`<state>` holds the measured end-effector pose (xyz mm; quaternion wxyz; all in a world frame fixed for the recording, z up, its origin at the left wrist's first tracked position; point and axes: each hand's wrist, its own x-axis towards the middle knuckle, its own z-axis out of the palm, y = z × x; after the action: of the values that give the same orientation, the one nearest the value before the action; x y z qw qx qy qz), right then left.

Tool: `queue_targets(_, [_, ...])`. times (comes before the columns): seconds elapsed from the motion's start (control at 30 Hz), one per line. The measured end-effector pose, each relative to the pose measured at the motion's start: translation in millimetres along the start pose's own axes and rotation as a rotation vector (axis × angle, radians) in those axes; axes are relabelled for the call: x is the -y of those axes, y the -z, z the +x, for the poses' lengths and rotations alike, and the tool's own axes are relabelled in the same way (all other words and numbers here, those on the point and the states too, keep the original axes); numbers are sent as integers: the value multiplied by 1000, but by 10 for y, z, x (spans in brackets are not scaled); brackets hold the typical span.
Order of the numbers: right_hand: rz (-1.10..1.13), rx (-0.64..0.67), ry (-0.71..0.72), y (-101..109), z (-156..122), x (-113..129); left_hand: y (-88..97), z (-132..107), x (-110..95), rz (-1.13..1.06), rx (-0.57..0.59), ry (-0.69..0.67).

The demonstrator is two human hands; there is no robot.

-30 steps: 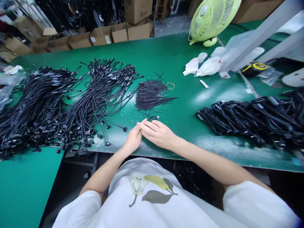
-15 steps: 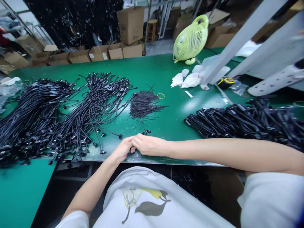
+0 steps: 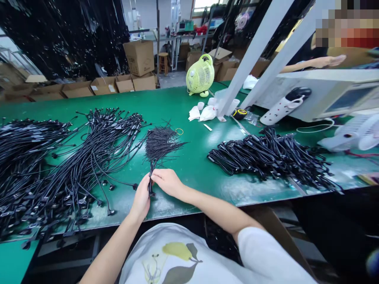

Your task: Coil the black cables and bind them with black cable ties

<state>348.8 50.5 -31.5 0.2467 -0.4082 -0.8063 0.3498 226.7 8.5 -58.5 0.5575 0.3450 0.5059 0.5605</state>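
My left hand (image 3: 141, 197) and my right hand (image 3: 167, 182) meet near the front edge of the green table (image 3: 201, 165). Together they pinch a short folded black cable (image 3: 151, 179) that stands between the fingers, its plug end hanging at the bottom. Both hands are closed round it. Just beyond the hands lies a small heap of thin black twist ties (image 3: 160, 142) with a yellow rubber band (image 3: 179, 131) beside it.
A big spread of loose black cables (image 3: 65, 157) covers the left of the table. A pile of bundled cables (image 3: 266, 156) lies to the right. A green fan (image 3: 200, 76), white bags (image 3: 204, 112), a tape roll (image 3: 239, 113), a power strip (image 3: 284, 105) and another person's hand (image 3: 328, 61) are at the back right.
The head has lifted and turned right, showing more of the room. My hands have shifted left and turned the cable upright between them.
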Motion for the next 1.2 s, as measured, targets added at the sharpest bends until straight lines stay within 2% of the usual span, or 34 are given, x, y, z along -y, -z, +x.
queue_targets(0.07, [94, -28, -47, -57, -16, -70, 54, 8, -99, 96, 40, -96])
queue_targets(0.1, [150, -37, -72, -62, -34, -112, 95, -6, -157, 198, 99, -165])
queue_targets(0.2, [280, -73, -120, 8, -106, -233, 209, -73, -274, 599, 349, -349])
queue_targets(0.27, [319, -116, -135, 70, -164, -260, 239, -86, -258, 757, 474, -357])
queue_targets(0.37, [205, -130, -18, 51, -279, -161, 229, -21, -171, 647, 432, -213])
queue_targets(0.43, [79, -65, 133, -43, -354, -67, 227, 26, -174, 465, 333, -121])
queue_targets(0.5, [44, 38, 184, -141, -385, -39, 247, 13, -257, 333, 262, -118])
queue_targets(0.53, [65, 72, 144, -171, -376, -60, 261, -24, -313, 319, 271, -149])
queue_targets(0.6, [124, 92, 19, -175, -314, -153, 282, -138, -400, 409, 384, -229])
queue_targets(0.67, [158, 55, -72, -119, -233, -249, 289, -243, -389, 588, 527, -265])
queue_targets(0.7, [161, 30, -90, -82, -203, -275, 290, -270, -339, 662, 563, -254])
queue_targets(0.73, [158, 8, -94, -50, -185, -277, 293, -275, -267, 695, 556, -218])
queue_targets(0.83, [155, -14, -43, -18, -210, -171, 329, -192, -33, 604, 410, -58])
queue_targets(0.93, [249, 54, 20, -99, -285, -62, 396, -120, 31, 484, 343, -5])
queue_targets(1.0, [491, 148, -82, -183, -317, -74, 423, -137, -28, 435, 375, -62])
queue_targets(1.1, [869, 313, -324, -304, -330, -184, 403, -214, -126, 418, 418, -149])
queue_targets(1.2, [968, 412, -398, -382, -335, -281, 351, -274, -127, 440, 412, -114])
